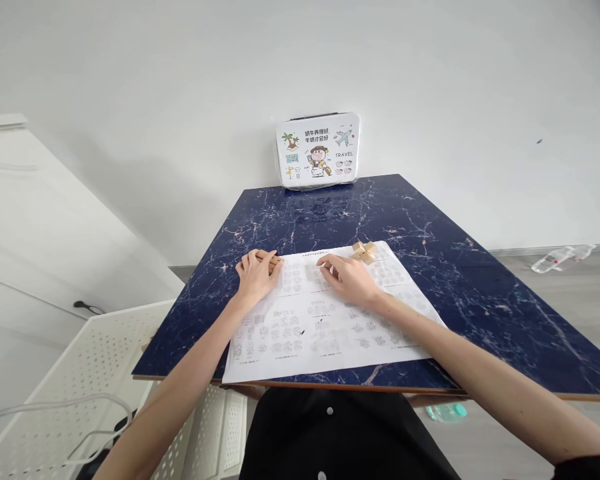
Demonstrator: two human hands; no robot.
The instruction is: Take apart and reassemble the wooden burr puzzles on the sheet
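My left hand (257, 275) is at the upper left corner of a printed paper sheet (275, 363), its fingers closed around a brown wooden block piece (268, 259). The hand covers part of that piece, so its full shape is hidden. My right hand (349, 277) rests on the upper middle of the sheet, fingers loosely bent and apart, with nothing visible in them. Just beyond it, at the sheet's top right, lies a light wooden interlocking block puzzle (364, 251). Rows of small grey diagrams cover the paper.
The dark blue marbled table (325, 217) has a wooden front edge. A white cartoon-printed case (319, 152) stands at its back against the wall. White perforated shelving (105, 353) with a cable is at the left. Plastic bottles (555, 259) lie on the floor.
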